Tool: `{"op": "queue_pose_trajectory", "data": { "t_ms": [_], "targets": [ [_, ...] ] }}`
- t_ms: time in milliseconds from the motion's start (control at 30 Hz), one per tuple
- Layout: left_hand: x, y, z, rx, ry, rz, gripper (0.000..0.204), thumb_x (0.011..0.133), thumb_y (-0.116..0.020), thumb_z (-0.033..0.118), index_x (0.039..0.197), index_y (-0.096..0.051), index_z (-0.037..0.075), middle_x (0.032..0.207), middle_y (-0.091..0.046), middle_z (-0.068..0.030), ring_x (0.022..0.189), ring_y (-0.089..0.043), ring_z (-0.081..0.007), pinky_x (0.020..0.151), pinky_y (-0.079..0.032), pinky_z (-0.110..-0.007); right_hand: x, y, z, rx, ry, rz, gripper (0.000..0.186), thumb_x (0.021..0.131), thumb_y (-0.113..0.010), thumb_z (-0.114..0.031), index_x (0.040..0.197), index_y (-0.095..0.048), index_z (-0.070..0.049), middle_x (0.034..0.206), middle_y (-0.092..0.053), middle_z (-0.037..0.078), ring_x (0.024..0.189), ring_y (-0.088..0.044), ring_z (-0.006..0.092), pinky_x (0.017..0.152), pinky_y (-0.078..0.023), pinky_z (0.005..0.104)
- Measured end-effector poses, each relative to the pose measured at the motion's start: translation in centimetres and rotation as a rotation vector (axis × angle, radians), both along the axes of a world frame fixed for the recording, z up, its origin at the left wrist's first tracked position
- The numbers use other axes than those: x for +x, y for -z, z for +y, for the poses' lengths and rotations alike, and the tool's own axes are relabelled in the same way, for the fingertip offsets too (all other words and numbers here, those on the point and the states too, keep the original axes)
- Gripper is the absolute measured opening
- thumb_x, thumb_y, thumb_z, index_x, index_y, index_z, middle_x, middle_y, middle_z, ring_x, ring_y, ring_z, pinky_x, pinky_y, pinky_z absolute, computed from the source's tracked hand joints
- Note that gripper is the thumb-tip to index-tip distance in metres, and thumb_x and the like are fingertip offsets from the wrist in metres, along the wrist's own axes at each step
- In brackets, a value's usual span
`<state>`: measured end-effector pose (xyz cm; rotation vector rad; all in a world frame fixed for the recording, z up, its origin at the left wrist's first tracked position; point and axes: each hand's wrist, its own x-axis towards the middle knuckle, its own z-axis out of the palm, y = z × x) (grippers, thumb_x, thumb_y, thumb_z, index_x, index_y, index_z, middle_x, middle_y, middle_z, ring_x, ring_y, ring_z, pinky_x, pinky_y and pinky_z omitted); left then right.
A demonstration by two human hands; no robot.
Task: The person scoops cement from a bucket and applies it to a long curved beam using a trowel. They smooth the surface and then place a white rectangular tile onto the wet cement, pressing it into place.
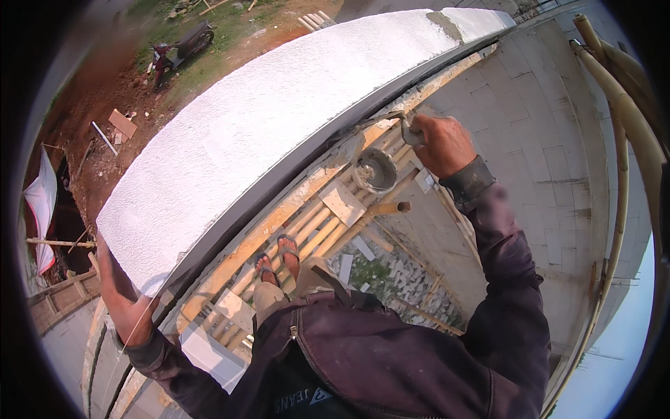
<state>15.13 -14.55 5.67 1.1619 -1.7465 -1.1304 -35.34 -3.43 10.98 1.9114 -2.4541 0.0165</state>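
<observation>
A long white lightweight block [279, 105] with a rough top spans the view beside me, curved by the lens. At its near left end, my left hand [132, 314] grips the corner, fingers along the outer side and thumb at the inner. A thin string [132, 335] runs past that thumb. My right hand [444, 145] is closed around a mortar-caked trowel [412, 133], held by the wooden beam on the block's inner side. Its handle is mostly hidden by my fingers. Just below hangs or stands a round bucket [375, 170] with grey mortar on its inside.
My sandalled feet [287, 248] stand on a bamboo scaffold [314, 230] with small boards [342, 202] laid across. Rubble [398, 279] lies far below. To the right rise a grey block wall [523, 140] and bamboo poles [621, 153]. A motorcycle [181, 52] is parked on the ground outside.
</observation>
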Motion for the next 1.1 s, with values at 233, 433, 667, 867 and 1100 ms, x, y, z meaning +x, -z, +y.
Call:
{"op": "queue_pose_trajectory", "data": {
  "t_ms": [233, 433, 667, 867, 1100],
  "targets": [
    [1.8, 0.4, -0.2, -0.083, -0.055, -0.225, 0.116, 0.066, -0.088, 0.047, 0.154, -0.028, 0.001, 0.153, -0.038, -0.0172, 0.141, -0.038, -0.0275, 0.116, -0.028, -0.040, -8.7, -0.2, -0.8, 0.055, 0.128, 0.142, 0.029, 0.072, -0.062, -0.002, 0.100, -0.067, -0.009, 0.091, -0.068, 0.020, 0.096, -0.064, 0.0405, 0.079, -0.050, 0.0497],
    [2.3, 0.3, -0.2, -0.090, -0.077, -0.264, 0.111, 0.068, -0.086, 0.044, 0.153, -0.030, 0.000, 0.154, -0.037, -0.0174, 0.141, -0.036, -0.0267, 0.115, -0.028, -0.040, -15.6, -1.0, -1.7, 0.018, 0.216, 0.207, 0.025, 0.075, -0.062, -0.003, 0.097, -0.069, -0.011, 0.095, -0.069, 0.018, 0.098, -0.065, 0.0395, 0.081, -0.051, 0.0494],
    [4.0, -0.1, -0.5, -0.075, -0.085, -0.285, 0.108, 0.067, -0.087, 0.034, 0.152, -0.030, -0.002, 0.149, -0.042, -0.0194, 0.135, -0.043, -0.0285, 0.113, -0.029, -0.041, -20.4, -1.1, 2.5, -0.141, 0.422, 0.271, 0.027, 0.073, -0.075, -0.015, 0.100, -0.070, -0.013, 0.098, -0.072, 0.013, 0.096, -0.068, 0.0352, 0.081, -0.054, 0.0452],
    [5.7, 0.3, -0.5, -0.041, -0.111, -0.315, 0.107, 0.068, -0.084, 0.037, 0.151, -0.030, -0.004, 0.149, -0.039, -0.0210, 0.136, -0.040, -0.0309, 0.113, -0.027, -0.042, -16.2, 6.1, 9.4, -0.452, 0.645, -0.156, 0.025, 0.071, -0.076, -0.016, 0.091, -0.068, -0.003, 0.080, -0.067, 0.012, 0.076, -0.067, 0.0264, 0.074, -0.052, 0.0377],
    [5.3, -0.1, -0.1, -0.032, -0.086, -0.254, 0.111, 0.065, -0.080, 0.042, 0.152, -0.028, -0.005, 0.150, -0.035, -0.0217, 0.139, -0.034, -0.0313, 0.115, -0.022, -0.043, -14.1, 10.2, 11.5, -0.555, 0.599, 0.004, 0.028, 0.072, -0.076, -0.015, 0.095, -0.061, -0.008, 0.082, -0.067, 0.011, 0.078, -0.066, 0.0360, 0.071, -0.051, 0.0443]
  ]
}}
